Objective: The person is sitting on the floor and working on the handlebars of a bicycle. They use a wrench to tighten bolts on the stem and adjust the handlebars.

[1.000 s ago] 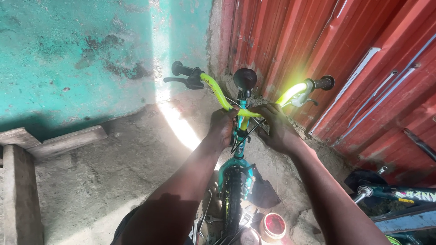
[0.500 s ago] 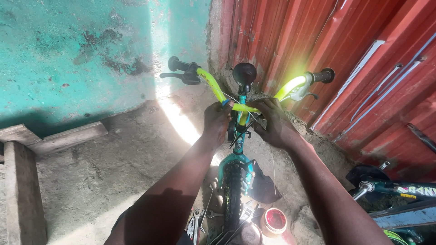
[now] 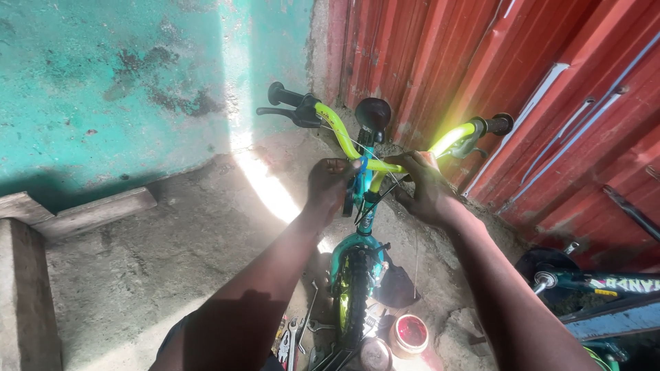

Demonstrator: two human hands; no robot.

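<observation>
Head view: small bicycle (image 3: 357,275) stands upright on the dirt floor, between the person's arms.
Left hand (image 3: 330,184): closed on the stem area (image 3: 368,182) under the yellow-green handlebar (image 3: 385,148).
Right hand (image 3: 423,189): gripping just right of the stem, beside thin cables.
Progress: handlebar mounted; work at the stem looks unfinished.
Containers: red-lidded tin (image 3: 408,335) below the right hand, contents hidden; spanners (image 3: 292,336) loose on the floor.

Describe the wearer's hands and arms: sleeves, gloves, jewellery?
Both arms are bare from the frame's bottom edge to the wrists; no sleeves show. The left hand and right hand wear no gloves. No watch, bracelet or ring is visible, though shadow hides finger detail.
</observation>
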